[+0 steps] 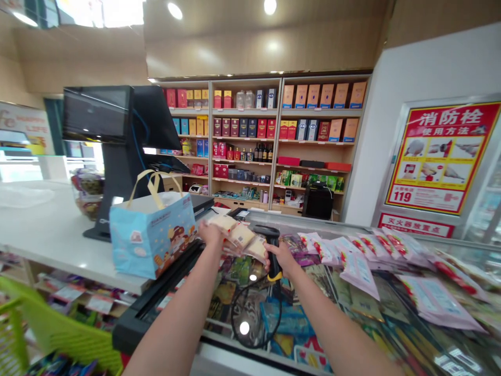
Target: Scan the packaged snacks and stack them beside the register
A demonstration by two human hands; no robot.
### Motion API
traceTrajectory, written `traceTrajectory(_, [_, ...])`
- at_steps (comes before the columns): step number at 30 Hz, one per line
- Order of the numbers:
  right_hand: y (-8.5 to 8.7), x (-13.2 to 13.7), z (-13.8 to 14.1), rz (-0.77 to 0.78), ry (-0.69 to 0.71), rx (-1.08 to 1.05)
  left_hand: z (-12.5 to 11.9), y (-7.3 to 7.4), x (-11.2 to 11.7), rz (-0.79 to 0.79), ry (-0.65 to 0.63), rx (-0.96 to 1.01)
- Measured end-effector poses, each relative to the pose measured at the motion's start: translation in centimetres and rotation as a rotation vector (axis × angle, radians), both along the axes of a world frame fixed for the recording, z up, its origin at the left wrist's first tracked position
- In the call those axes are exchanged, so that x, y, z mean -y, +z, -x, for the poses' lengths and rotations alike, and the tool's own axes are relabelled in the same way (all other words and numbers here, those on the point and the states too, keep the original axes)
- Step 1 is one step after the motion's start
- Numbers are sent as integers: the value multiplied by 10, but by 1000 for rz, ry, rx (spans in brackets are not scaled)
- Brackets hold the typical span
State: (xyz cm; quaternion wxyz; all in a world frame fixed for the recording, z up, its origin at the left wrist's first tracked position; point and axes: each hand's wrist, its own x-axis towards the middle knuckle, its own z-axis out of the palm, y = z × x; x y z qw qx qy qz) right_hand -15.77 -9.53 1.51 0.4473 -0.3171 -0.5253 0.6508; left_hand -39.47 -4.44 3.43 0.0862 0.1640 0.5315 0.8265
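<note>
Got a barcode scanner (274,242) in the right hand (285,259), fingers wrapped round the grip, held up over the glass tabletop (245,328) with the head just beside a row of cream packets (241,236); looks like hard plastic, so probably stiff, fairly light and not too slippery; best to hold right there, mid-grip, clear of the head; would watch the black cable (232,313) looping underneath, might snag or tug on a turn.

Left hand (210,233) at the left end of the cream packets, apparently touching; can't tell how firmly, fingertips being partly hidden; can make out 3 or so packets overlapping in a line, can't tell if lifted or resting on the glass; look soft and light, maybe a bit slick if wrapped in plastic film; would go for an edge or corner rather than squeezing the middle, in case of crushable contents.

Pale pink packets (358,269) off to the right; blue bag (152,232) over to the left, probably easiest to take by the 2 cream handles (154,192).
</note>
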Motion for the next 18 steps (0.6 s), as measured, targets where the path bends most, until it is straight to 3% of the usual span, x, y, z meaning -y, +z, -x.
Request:
traceTrajectory(3, [-6,-2,-1,-9,-17,0,0,-1,14,152,100,-225])
traceTrajectory(8, [-6,-2,-14,14,-2,44,-18,5,32,144,132,-719])
traceTrajectory(13, [1,3,-50,-53,-84,0,-71,4,34,20,-90,-952])
traceTrajectory(18, [4,14,-118,-46,-220,-27,-152,-7,32,-13,-427,-1066])
